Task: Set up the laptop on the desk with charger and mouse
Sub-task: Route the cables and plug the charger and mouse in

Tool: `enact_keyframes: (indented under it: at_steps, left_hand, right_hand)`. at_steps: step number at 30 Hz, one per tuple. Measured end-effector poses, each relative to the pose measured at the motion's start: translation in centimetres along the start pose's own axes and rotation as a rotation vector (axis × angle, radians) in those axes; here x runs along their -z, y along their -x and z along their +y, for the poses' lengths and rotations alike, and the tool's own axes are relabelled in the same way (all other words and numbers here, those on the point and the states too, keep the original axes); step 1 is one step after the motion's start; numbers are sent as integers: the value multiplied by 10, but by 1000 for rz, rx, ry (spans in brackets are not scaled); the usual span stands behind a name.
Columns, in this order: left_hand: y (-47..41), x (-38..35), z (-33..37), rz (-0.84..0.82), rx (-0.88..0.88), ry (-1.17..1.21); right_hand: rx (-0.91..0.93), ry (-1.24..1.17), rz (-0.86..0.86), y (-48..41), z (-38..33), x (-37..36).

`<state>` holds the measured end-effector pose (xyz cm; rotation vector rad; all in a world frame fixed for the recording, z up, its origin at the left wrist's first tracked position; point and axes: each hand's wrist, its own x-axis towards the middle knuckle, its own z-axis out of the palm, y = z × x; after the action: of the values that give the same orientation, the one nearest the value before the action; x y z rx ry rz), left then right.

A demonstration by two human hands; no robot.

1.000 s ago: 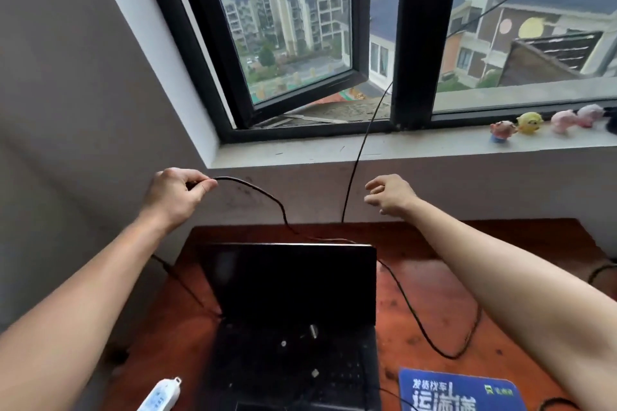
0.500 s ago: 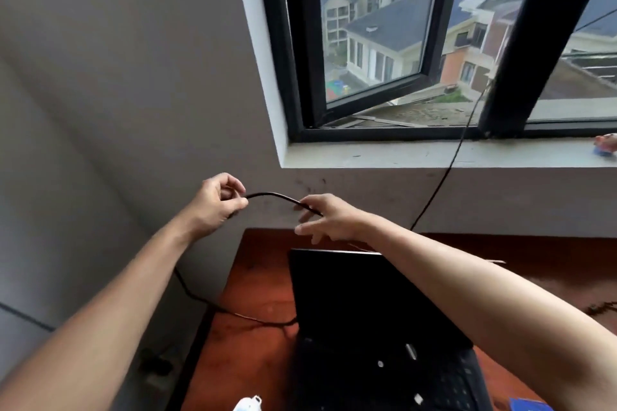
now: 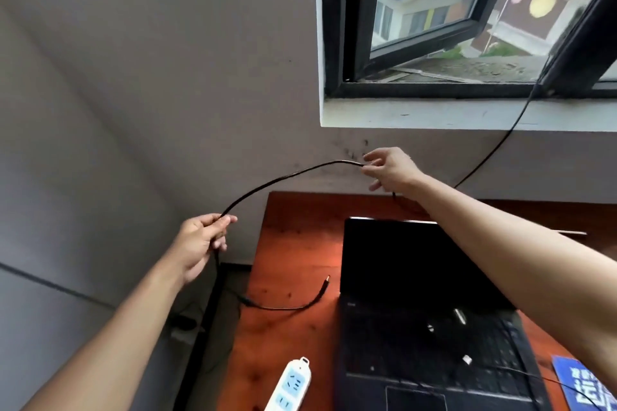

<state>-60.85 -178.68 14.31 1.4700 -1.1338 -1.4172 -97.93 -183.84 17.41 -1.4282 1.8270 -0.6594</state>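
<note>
An open black laptop with a dark screen stands on the reddish wooden desk. A black charger cable arcs through the air between both hands. My left hand pinches it off the desk's left edge, lower down. My right hand pinches it above the desk's back edge, near the wall. The cable's plug end lies loose on the desk just left of the laptop. A blue mouse pad shows at the lower right corner. No mouse is visible.
A white power strip with blue sockets lies at the desk's front left. A window with a white sill is above the desk, and another thin black wire hangs from it. Grey wall fills the left.
My hands have drawn apart along the cable: the left one dropped down and left, the right one rose toward the wall. The view swung left, and the plug end now shows on the desk.
</note>
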Motion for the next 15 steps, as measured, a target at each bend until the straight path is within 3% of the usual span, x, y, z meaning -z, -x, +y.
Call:
enact_keyframes:
  at_steps: [3, 6, 9, 12, 15]
  left_hand:
    - [7, -4, -1, 86, 13, 152]
    - [16, -8, -3, 155, 14, 186]
    - [28, -9, -12, 182, 44, 201]
    - [48, -11, -23, 203, 83, 217]
    - [67, -9, -28, 210, 106, 240]
  right_hand:
    - [179, 199, 121, 24, -18, -22]
    - [436, 109, 176, 77, -28, -52]
    - [556, 293, -70, 127, 3, -98]
    - [457, 512, -393, 151, 56, -145]
    - [371, 654, -459, 156, 90, -180]
